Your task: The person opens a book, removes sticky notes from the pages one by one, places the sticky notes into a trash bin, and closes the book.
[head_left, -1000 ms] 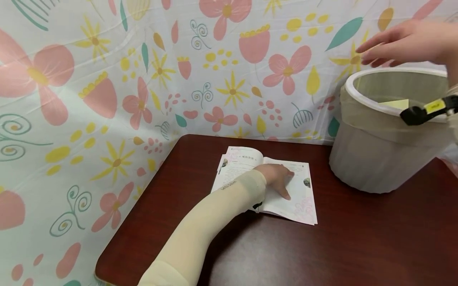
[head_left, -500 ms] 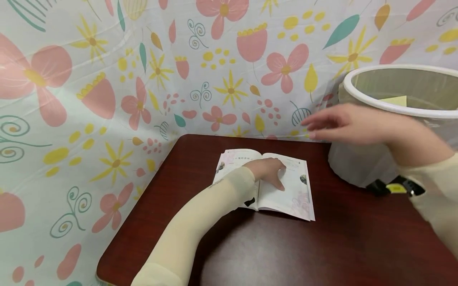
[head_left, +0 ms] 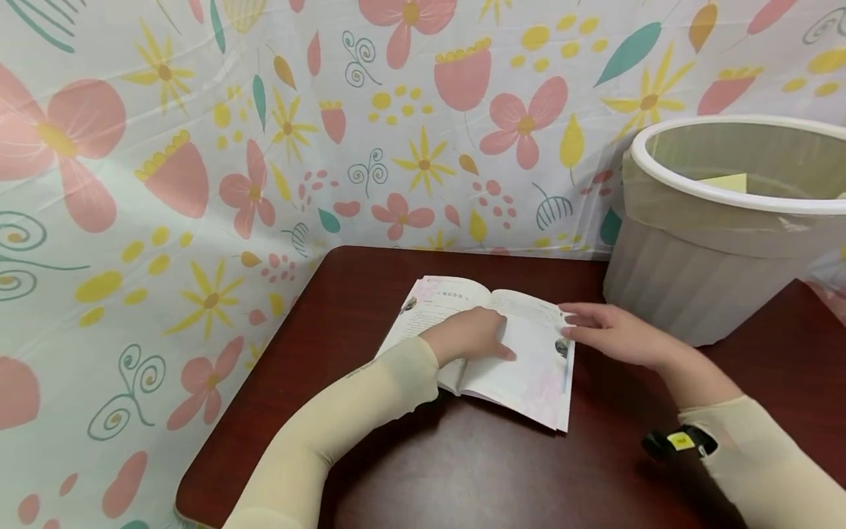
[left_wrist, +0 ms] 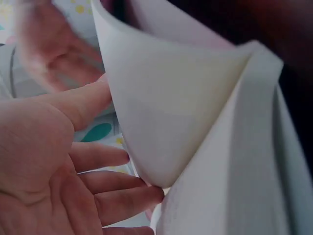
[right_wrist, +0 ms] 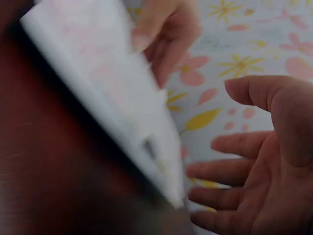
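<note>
An open book (head_left: 423,312) with printed text and pink corner decoration lies on the dark red table. My left hand (head_left: 468,334) rests across its middle, thumb stretched over the right page. In the left wrist view the fingers (left_wrist: 117,203) are spread and extended, right at the curved page (left_wrist: 161,93). My right hand (head_left: 617,334) is at the upper right edge of the book, its fingertips overlapping the page edge in the head view. The right wrist view shows the right palm facing in, with the fingers (right_wrist: 220,171) loosely extended and nothing between them and the thumb.
A grey bin (head_left: 687,272) with a white rim stands on the table at the right, close behind my right hand. A pale yellow piece (head_left: 727,184) shows inside it. A flower-patterned curtain (head_left: 264,147) borders the table (head_left: 297,353) at the back and left.
My right hand has come down from above the bin, leftward to the book's right edge. My left hand has shifted left and slightly toward me, and the book has turned slightly.
</note>
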